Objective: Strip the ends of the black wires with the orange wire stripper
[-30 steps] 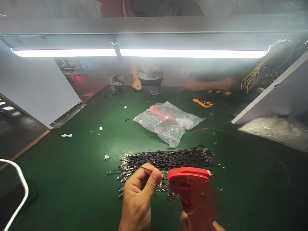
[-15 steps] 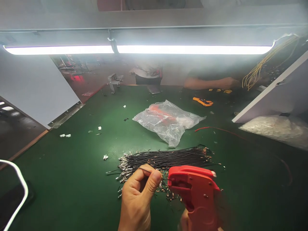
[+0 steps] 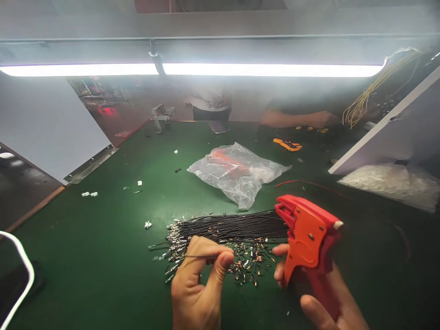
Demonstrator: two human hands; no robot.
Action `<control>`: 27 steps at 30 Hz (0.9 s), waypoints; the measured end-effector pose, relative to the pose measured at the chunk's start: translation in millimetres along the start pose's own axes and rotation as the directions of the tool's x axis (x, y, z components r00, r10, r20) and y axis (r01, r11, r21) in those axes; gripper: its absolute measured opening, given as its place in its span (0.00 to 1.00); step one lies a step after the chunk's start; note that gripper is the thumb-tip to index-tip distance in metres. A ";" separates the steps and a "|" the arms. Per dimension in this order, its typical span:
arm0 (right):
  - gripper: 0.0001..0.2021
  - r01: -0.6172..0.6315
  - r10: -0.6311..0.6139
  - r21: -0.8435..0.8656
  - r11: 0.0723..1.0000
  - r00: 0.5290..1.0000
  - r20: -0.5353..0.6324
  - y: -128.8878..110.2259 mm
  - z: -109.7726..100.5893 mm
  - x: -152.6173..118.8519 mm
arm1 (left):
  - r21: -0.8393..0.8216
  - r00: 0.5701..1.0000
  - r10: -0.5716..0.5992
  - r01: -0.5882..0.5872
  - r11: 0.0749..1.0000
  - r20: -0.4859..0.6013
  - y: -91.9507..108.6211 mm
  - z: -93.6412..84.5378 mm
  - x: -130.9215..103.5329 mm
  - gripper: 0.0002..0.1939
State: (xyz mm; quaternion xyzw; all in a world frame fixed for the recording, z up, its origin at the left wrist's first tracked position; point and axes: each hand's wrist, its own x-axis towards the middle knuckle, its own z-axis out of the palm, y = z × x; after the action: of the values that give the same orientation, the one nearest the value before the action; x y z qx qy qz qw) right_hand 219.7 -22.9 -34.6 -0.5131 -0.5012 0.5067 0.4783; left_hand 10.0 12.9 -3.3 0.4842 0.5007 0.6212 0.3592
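Observation:
Between thumb and forefinger, my left hand (image 3: pixel 202 284) pinches a thin black wire (image 3: pixel 201 256) that runs out to the left, its left end blurred. My right hand (image 3: pixel 330 298) is wrapped round the handle of a red and orange wire stripper (image 3: pixel 307 233), its jaws tilted up and to the left, apart from the wire. Behind both hands lies a bundle of black wires (image 3: pixel 230 225), with metal terminals at the left ends. Short black and copper offcuts (image 3: pixel 252 263) are scattered in front of the bundle, between my hands.
Farther back on the green table (image 3: pixel 85 256) rests a clear plastic bag (image 3: pixel 237 176) with something red inside. An orange and black hand tool (image 3: pixel 288 145) lies beyond it. At right is a filled plastic bag (image 3: pixel 392 183); a white cable (image 3: pixel 29 270) curves at left. Another person's forearm (image 3: pixel 299 120) shows behind.
The wire stripper has moved up and right, away from the wire's right end, and tilted. My left hand has shifted slightly down, still pinching the wire.

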 end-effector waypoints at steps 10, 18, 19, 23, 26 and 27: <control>0.21 0.469 -0.526 -0.476 0.744 0.850 0.016 10.1 2.2 13.0 | 0.071 0.933 0.274 -0.297 0.952 0.232 -27.8 13.5 -28.0 0.07; 0.18 0.529 -0.518 -0.510 0.678 0.836 0.178 12.3 9.1 10.4 | 0.146 0.941 0.326 -0.336 0.930 0.091 -29.6 25.4 -36.0 0.06; 0.18 0.530 -0.517 -0.526 0.665 0.835 0.187 12.3 9.3 10.0 | 0.159 0.940 0.329 -0.339 0.927 0.089 -29.3 25.5 -36.3 0.06; 0.16 0.513 -0.502 -0.604 0.611 0.840 0.205 8.4 7.8 9.9 | 0.296 0.903 0.421 -0.425 0.855 0.081 -28.8 26.4 -39.5 0.05; 0.15 0.496 -0.493 -0.643 0.583 0.845 0.205 4.2 7.2 10.0 | 0.354 0.854 0.509 -0.513 0.782 0.113 -28.2 28.2 -43.2 0.04; 0.14 0.497 -0.492 -0.648 0.577 0.845 0.209 3.8 7.3 10.0 | 0.362 0.836 0.533 -0.540 0.759 0.131 -28.0 28.9 -44.3 0.05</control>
State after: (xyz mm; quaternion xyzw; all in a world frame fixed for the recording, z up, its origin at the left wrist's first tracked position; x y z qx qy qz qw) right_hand 212.3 -13.3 -39.1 -0.4896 -0.7748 0.1349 0.3766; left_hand 48.8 -13.7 -40.4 0.6738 0.4494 0.5825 0.0690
